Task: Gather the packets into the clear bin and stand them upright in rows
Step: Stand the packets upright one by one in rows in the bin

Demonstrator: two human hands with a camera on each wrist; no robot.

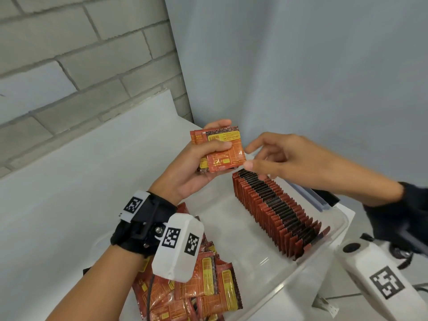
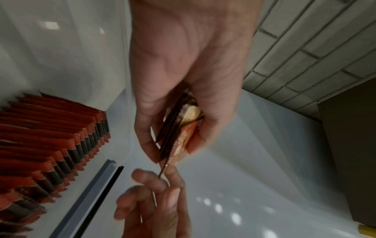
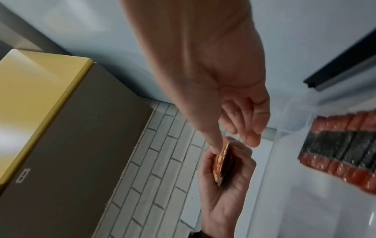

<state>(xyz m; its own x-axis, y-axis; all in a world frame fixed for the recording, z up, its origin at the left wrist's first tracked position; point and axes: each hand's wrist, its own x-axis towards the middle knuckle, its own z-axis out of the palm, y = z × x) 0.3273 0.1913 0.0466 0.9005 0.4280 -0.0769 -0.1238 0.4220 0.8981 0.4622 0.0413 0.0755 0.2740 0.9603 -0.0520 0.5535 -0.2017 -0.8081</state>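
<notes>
Head view shows the left hand (image 1: pixel 185 174) gripping a small stack of orange-red packets (image 1: pixel 220 149), thumb curled across the printed front and fingers behind, held up above the far end of the clear bin (image 1: pixel 333 242). The right hand (image 1: pixel 284 156) reaches in from the right: its thumb and forefinger meet at the lower right corner of the front packet, the other fingers loosely spread. From the left wrist, the stack (image 2: pixel 179 132) is seen edge-on between thumb and fingers, and the right hand's fingertips (image 2: pixel 173 175) touch its protruding lower edge; the pinch looks narrow, but blur leaves it unclear whether the packet is truly clamped or only touched. From the right wrist, the thumb lies against the stack's orange face (image 3: pixel 221 162) while the remaining fingers stand clear of it. Below and right of the hands, a long row of upright packets (image 1: pixel 278 212) runs along the bin's right wall. A loose pile of packets (image 1: pixel 196 290) lies flat at the bin's near left end, partly hidden by the left wrist camera (image 1: pixel 178 246). The bin sits on a white table (image 1: pixel 58 205) beside a grey brick wall (image 1: pixel 69 54).
</notes>
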